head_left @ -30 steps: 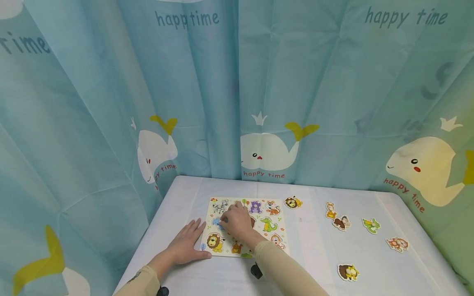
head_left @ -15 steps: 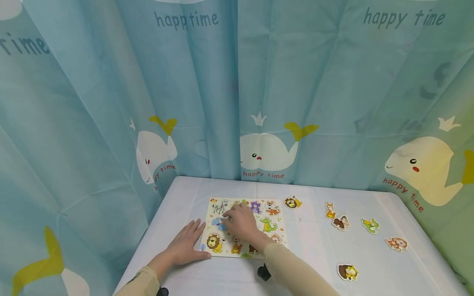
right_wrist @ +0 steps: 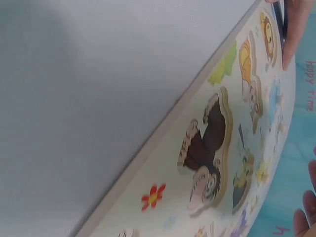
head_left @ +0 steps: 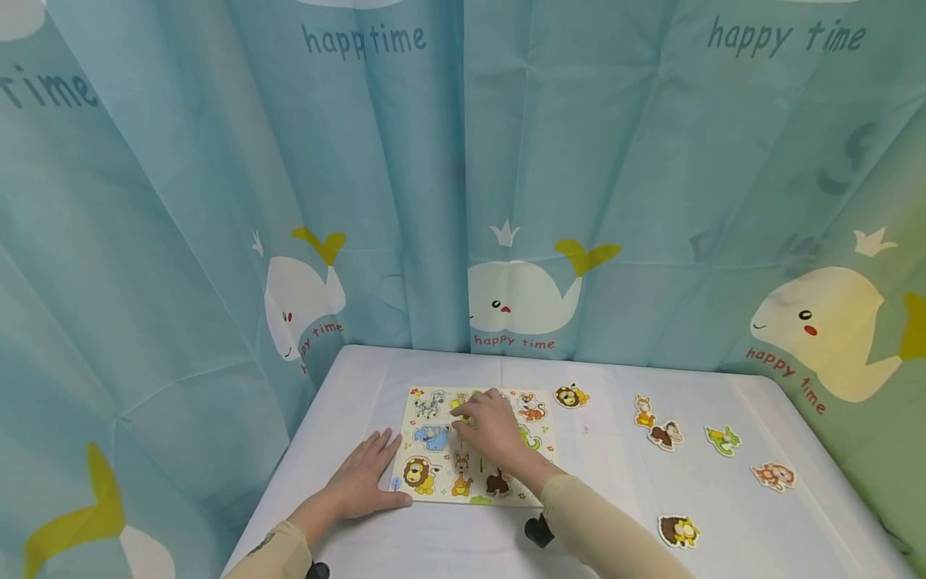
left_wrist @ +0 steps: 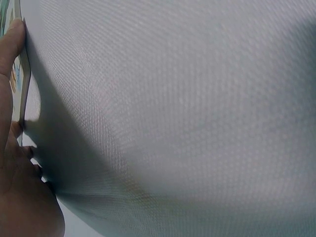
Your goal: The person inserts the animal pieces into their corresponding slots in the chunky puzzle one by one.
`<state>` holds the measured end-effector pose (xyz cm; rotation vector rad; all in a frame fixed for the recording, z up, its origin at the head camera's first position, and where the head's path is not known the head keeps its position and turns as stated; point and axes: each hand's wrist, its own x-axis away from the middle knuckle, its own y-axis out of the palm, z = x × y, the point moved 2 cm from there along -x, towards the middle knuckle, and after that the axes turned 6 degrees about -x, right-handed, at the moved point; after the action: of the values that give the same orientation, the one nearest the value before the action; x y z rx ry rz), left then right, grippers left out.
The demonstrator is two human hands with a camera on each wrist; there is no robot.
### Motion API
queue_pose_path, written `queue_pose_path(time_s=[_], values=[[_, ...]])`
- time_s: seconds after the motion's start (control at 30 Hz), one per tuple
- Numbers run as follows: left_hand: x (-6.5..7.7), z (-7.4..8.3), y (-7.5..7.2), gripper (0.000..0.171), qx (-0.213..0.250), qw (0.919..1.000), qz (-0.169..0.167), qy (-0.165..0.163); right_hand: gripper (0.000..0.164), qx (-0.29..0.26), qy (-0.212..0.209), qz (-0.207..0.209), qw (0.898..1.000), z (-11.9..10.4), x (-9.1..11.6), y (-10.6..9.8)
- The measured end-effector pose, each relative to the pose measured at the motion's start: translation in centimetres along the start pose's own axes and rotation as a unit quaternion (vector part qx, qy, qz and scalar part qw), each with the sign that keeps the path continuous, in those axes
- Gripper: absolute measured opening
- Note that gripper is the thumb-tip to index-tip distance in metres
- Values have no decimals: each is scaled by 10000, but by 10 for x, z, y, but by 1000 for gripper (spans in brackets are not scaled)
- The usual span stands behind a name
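A white animal puzzle board [head_left: 443, 498] lies flat on the table. At its left edge my left hand [head_left: 362, 482] rests with fingers spread; in the left wrist view its thumb [left_wrist: 12, 44] is against the board's rim. My right hand [head_left: 492, 434] hovers over the middle of the board, fingers loosely bent and nothing visible between them. A blue elephant piece [head_left: 432, 438] lies in the left of the middle row, just left of the right fingertips. Recesses such as the brown ape's [right_wrist: 202, 143] show in the right wrist view. The right hand covers the board's centre.
Loose pieces lie right of the board: a lion [head_left: 572, 396], a kangaroo [head_left: 645, 412] against an ape [head_left: 665, 436], a green crocodile [head_left: 724, 441], a monkey [head_left: 774, 476] and a brown-yellow animal [head_left: 679, 531]. A blue whale-print curtain [head_left: 405, 161] hangs behind the table.
My right hand has let go of the elephant piece and moved right, uncovering it. The left hand has stayed in place.
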<state>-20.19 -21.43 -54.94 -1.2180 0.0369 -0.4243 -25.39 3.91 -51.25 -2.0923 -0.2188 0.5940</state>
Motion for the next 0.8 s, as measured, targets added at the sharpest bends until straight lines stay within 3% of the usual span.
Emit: queue_pose_path(time_s=[0.3, 0.8], values=[[-1, 1, 0, 111, -5, 10000, 20, -34, 16, -232, 88, 142, 9996, 16, 7, -22], [0, 0, 0, 112, -4, 10000, 25, 15, 16, -60, 531, 343, 9980, 52, 23, -57]])
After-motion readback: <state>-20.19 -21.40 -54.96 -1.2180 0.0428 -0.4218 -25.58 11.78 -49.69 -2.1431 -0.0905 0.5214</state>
